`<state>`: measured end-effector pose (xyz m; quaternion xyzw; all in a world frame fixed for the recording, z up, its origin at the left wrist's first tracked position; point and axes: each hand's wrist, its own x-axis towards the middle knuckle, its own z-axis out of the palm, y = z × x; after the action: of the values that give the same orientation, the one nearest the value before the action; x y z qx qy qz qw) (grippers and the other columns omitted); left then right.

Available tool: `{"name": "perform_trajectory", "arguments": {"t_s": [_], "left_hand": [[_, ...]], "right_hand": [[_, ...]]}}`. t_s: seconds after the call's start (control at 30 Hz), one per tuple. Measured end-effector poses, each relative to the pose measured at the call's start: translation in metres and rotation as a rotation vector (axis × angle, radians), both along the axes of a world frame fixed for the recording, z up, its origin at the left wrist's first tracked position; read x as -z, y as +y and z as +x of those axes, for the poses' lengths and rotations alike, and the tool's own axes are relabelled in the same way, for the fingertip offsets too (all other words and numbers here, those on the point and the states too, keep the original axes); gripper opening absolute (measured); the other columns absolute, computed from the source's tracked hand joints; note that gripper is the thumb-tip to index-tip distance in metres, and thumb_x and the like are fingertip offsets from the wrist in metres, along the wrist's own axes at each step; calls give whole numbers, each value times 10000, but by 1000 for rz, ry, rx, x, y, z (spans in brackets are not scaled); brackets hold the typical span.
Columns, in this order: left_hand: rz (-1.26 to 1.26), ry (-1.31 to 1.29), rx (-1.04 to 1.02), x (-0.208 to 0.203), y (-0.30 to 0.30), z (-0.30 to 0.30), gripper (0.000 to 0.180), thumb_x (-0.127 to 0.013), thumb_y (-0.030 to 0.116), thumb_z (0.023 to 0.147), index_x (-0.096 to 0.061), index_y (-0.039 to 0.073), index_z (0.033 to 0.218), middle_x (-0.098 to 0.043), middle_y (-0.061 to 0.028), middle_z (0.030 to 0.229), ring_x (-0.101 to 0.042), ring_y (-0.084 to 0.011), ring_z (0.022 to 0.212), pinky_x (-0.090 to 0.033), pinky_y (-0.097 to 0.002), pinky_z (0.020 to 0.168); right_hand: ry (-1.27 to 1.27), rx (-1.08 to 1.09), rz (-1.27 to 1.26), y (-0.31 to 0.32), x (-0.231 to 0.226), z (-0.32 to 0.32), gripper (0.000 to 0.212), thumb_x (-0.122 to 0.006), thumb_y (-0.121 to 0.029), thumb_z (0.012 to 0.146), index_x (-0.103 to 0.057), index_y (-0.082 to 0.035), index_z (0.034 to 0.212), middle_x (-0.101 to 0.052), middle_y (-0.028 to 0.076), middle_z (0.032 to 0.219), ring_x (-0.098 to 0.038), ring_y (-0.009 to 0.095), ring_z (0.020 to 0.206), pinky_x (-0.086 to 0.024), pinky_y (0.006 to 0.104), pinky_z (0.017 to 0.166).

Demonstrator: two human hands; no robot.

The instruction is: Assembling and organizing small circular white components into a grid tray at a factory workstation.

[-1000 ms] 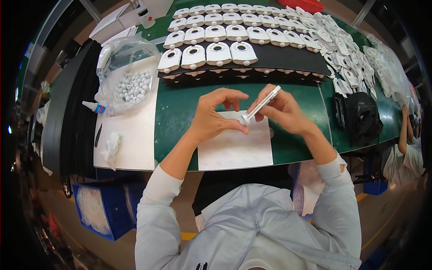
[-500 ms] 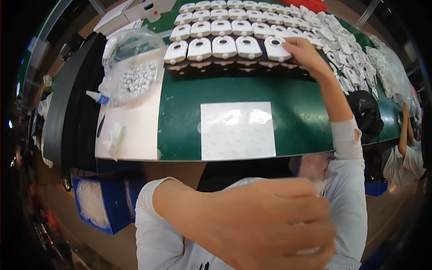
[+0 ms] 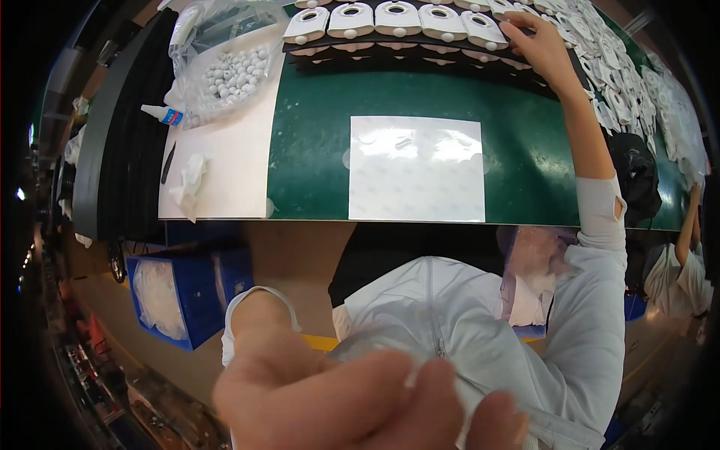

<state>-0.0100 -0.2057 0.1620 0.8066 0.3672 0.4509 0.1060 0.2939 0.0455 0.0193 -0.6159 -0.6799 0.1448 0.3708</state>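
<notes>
Rows of white plastic housings, each with a round hole and a small white ball at its near end, stand on a black tray (image 3: 375, 46) at the far side. At the right end of the nearest row, my right hand (image 3: 541, 49) has its fingers apart, with fingertips beside the edge of the last housing (image 3: 484, 31). My left hand (image 3: 337, 401) is close to the camera at the bottom, blurred, its fingers curled in. Whatever it may hold is hidden.
A plastic bag of white balls (image 3: 236, 75) lies left, beside a glue bottle (image 3: 163, 114), a black tool (image 3: 168, 163) and crumpled tissue (image 3: 191, 184). A white sheet (image 3: 416, 172) rests on the green table (image 3: 311, 150). Loose white parts (image 3: 611, 71) are heaped right; another person's arm (image 3: 688, 225) shows beyond.
The view has tilted down. The last housing now sits against its neighbour, where a gap was, and my right fingers have eased to its edge. My left hand has turned, fingers now showing.
</notes>
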Motion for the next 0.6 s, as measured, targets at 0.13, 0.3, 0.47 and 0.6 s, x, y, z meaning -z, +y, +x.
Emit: {"name": "perform_trajectory", "arguments": {"t_s": [0.13, 0.3, 0.47, 0.6], "left_hand": [[339, -23, 174, 17, 13, -35, 267, -672, 186, 689, -592, 93, 927, -540, -113, 813, -505, -222, 721, -408, -260, 608], [630, 121, 159, 51, 49, -74, 246, -619, 28, 598, -571, 54, 838, -534, -78, 819, -534, -243, 699, -435, -358, 582], [585, 264, -549, 80, 131, -168, 275, -532, -102, 709, -583, -2, 961, -601, -124, 869, -548, -239, 717, -451, -293, 659], [173, -119, -941, 105, 181, -261, 359, -628, 167, 804, -548, 10, 1116, -584, -97, 996, -531, -112, 761, -446, -235, 671]], "right_hand": [[-146, -41, 257, -26, -8, 1, 304, -587, -202, 832, -585, -53, 1097, -601, 72, 959, -573, 117, 775, -463, 220, 699], [-78, 46, 419, -73, -8, -5, 219, -567, -48, 834, -595, -52, 1051, -584, 43, 945, -552, 93, 801, -438, 208, 710], [-192, 24, 519, -115, 27, -2, 179, -542, 41, 821, -571, 3, 993, -580, 81, 921, -552, 154, 778, -435, 236, 707], [-98, -5, 378, -126, 34, -2, 190, -512, 42, 837, -570, -5, 1011, -571, 76, 939, -559, 147, 834, -437, 240, 718]]}}
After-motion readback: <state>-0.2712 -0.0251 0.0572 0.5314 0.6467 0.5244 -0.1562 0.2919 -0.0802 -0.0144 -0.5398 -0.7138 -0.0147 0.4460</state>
